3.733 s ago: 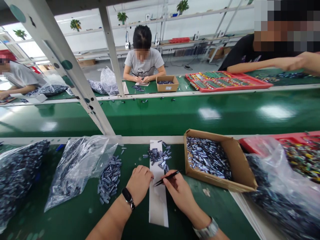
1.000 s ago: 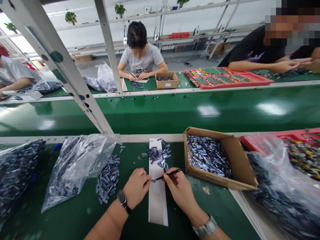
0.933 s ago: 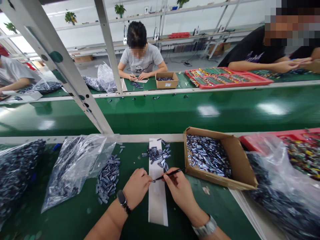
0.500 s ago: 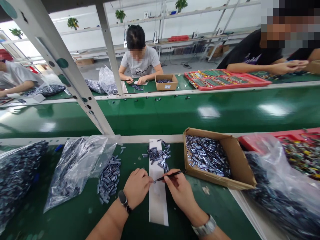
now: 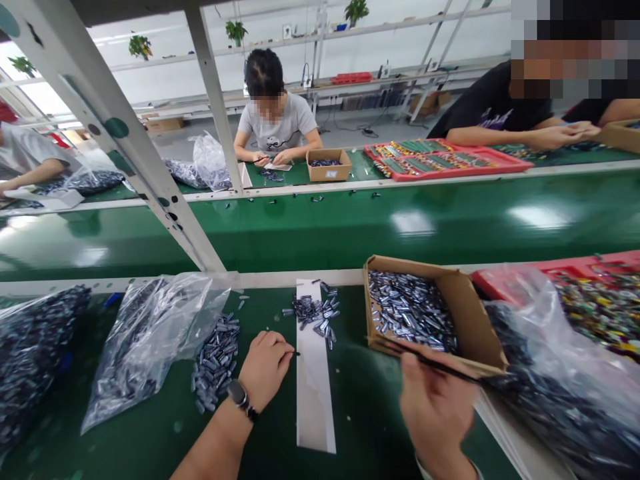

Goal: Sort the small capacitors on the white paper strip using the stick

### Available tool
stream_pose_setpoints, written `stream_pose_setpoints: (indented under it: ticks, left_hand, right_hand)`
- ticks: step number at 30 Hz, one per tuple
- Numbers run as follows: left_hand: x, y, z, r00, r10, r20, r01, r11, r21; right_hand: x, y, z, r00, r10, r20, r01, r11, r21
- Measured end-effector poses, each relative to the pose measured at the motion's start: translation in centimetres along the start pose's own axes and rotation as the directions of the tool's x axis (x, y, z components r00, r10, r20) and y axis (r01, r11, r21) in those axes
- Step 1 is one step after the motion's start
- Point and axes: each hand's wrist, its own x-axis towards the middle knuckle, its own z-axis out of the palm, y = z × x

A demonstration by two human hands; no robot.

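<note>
My left hand [image 5: 266, 368] is closed in a pinch, with a small dark piece [image 5: 298, 354] at its fingertips beside the white strip [image 5: 315, 400]. My right hand [image 5: 436, 408], slightly blurred, grips black tweezers [image 5: 445, 367] at the near side of a cardboard box [image 5: 480, 333]. The tweezers' tip is blurred against the box wall, and I cannot tell whether it holds anything. Many shiny dark slim parts [image 5: 410, 307] fill the box. A small heap of similar parts [image 5: 310, 308] lies on the far end of the strip.
Left of my left hand lies a pile of bluish-grey parts [image 5: 217, 360] by a clear plastic bag [image 5: 150, 333]. Another full bag [image 5: 575, 413] and a red tray [image 5: 595, 267] stand at right. Beyond the green belt [image 5: 300, 230], a person [image 5: 277, 123] works with both hands.
My right hand with the tweezers has moved right, away from my left hand, to the cardboard box. My left hand has shifted slightly left and keeps its pinch.
</note>
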Motion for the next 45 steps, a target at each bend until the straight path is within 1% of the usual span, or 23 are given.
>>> stream_pose_setpoints:
  ticks: [3, 6, 10, 13, 16, 20, 24, 29, 34, 37, 40, 45]
  left_hand:
    - [-0.1, 0.5, 0.1, 0.995, 0.067, 0.067, -0.068, 0.998, 0.012]
    - [-0.3, 0.7, 0.4, 0.990, 0.110, 0.088, -0.113, 0.993, 0.026]
    - [-0.3, 0.5, 1.1, 0.993, 0.107, 0.041, -0.108, 0.994, 0.013]
    - [-0.3, 0.2, 1.5, 0.993, 0.108, 0.038, -0.109, 0.994, 0.020]
    - [-0.5, 0.2, 1.4, 0.992, 0.117, 0.055, -0.121, 0.990, 0.069]
    - [-0.9, 0.5, 1.1, 0.992, 0.116, 0.047, -0.120, 0.987, 0.107]
    - [-0.9, 0.6, 1.1, 0.992, 0.112, 0.060, -0.118, 0.987, 0.107]
    - [-0.7, 0.4, 1.2, 0.991, 0.106, 0.081, -0.112, 0.992, 0.063]
    - [-0.8, 0.4, 1.3, 0.992, 0.108, 0.070, -0.111, 0.993, 0.040]
    - [-0.9, 0.2, 1.6, 0.993, 0.108, 0.054, -0.110, 0.993, 0.033]
    - [-0.9, 0.1, 1.8, 0.991, 0.129, 0.027, -0.130, 0.991, 0.032]
    - [-1.1, 0.1, 2.0, 0.988, 0.151, -0.002, -0.151, 0.988, 0.043]
  right_hand:
    - [0.4, 1.3, 2.1, 1.000, 0.015, 0.003, -0.015, 1.000, 0.005]
    - [0.1, 4.0, 3.6, 0.998, 0.055, 0.026, -0.055, 0.998, 0.032]
    - [-0.7, 7.7, 4.3, 0.994, 0.093, 0.057, -0.096, 0.994, 0.055]
    - [-1.0, 9.1, 4.3, 0.994, 0.090, 0.068, -0.092, 0.995, 0.027]
    - [-0.9, 9.1, 4.3, 0.993, 0.092, 0.077, -0.093, 0.996, 0.010]
    - [-0.7, 8.4, 4.3, 0.991, 0.104, 0.080, -0.103, 0.995, -0.012]
    - [-0.6, 7.7, 4.4, 0.992, 0.095, 0.083, -0.093, 0.995, -0.035]
    - [-0.5, 7.1, 4.6, 0.992, 0.102, 0.079, -0.100, 0.995, -0.031]
    - [-0.4, 7.8, 4.6, 0.987, 0.160, 0.018, -0.161, 0.985, 0.068]
    - [-0.3, 8.6, 4.5, 0.986, 0.170, -0.004, -0.168, 0.980, 0.111]
    - [-0.3, 8.9, 4.6, 0.986, 0.169, -0.004, -0.168, 0.980, 0.103]
    - [-0.3, 8.4, 4.8, 0.986, 0.164, 0.010, -0.165, 0.984, 0.072]
